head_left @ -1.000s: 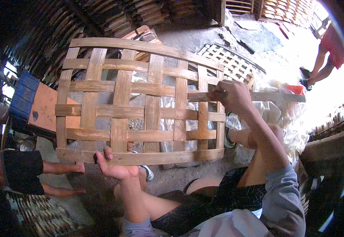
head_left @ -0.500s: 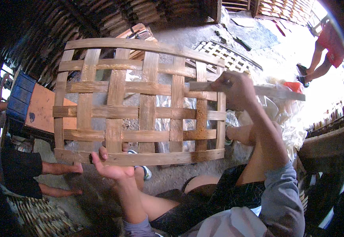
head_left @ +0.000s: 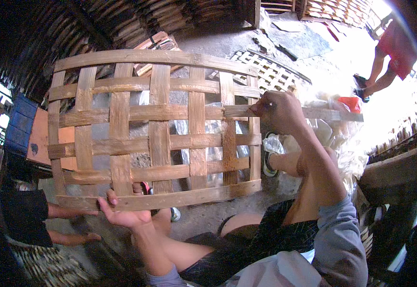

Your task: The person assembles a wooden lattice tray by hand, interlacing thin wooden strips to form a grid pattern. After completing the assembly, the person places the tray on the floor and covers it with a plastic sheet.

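A flat panel of wide, light-brown bamboo strips (head_left: 158,129), woven in an open grid, is held up tilted in front of me. My left hand (head_left: 124,214) grips its lower rim near the left corner, some fingers behind it. My right hand (head_left: 281,112) is closed round a long, flat, greyish wooden strip (head_left: 332,115). Its left end lies over a crosswise slat at the panel's right side; its other end sticks out past my wrist. One upright slat (head_left: 229,152) near that side has a darker orange, grainy surface.
Another lattice panel (head_left: 270,69) lies on the floor beyond, beside a tied bundle of wood pieces (head_left: 157,52). Crumpled clear plastic (head_left: 333,136) is at the right. A person in red (head_left: 396,50) is at far right, and one in dark clothes (head_left: 24,210) at left, near an orange-and-blue box (head_left: 37,138).
The woven panel and my left hand have shifted left and slightly down. The strip in my right hand has come down level with the slat and turned closer to horizontal.
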The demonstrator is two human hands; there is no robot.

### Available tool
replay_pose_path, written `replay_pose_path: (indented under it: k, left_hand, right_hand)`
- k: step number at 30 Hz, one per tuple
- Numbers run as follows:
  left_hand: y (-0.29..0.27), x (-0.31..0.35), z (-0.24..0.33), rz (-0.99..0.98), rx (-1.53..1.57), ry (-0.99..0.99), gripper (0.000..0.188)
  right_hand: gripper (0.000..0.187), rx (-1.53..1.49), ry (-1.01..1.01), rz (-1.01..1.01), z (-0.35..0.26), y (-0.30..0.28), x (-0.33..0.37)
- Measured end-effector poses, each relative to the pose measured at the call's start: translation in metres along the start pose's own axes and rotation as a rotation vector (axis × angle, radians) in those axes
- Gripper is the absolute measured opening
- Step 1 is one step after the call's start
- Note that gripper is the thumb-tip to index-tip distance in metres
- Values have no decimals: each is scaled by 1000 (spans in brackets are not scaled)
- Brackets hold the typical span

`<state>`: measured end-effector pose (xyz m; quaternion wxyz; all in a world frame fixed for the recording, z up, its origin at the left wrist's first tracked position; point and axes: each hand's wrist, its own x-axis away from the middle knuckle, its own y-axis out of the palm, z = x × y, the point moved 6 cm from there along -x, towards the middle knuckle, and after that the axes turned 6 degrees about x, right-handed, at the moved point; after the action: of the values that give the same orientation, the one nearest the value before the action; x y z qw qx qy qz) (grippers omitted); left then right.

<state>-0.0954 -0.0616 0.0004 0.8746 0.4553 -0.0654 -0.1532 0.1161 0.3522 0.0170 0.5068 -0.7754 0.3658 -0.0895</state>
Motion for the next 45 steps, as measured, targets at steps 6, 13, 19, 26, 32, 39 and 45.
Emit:
replay_pose_path:
  k: [6,13,19,26,32,39,45]
  left_hand:
    - [-7,2,-1,-15,54,-7,47]
    - [-14,2,2,25,4,11,46]
    - [-1,8,-4,66,-10,-15,46]
    - [0,5,4,-38,81,-24,49]
    - [4,1,12,-111,116,-35,48]
    - [-5,-7,11,-129,52,-32,45]
    - [-22,-22,0,370,78,128,48]
  right_hand:
    - [18,-64,-14,-19,8,3,2]
    - [18,5,-7,-16,1,1,4]
    - [20,-79,-76,56,-7,9,6]
    - [16,20,-125,-29,-11,3,8]
    - [22,-3,-257,27,3,7,12]
    - [26,-154,31,-53,-16,22,24]
    - [29,-26,59,-27,-24,38,16]
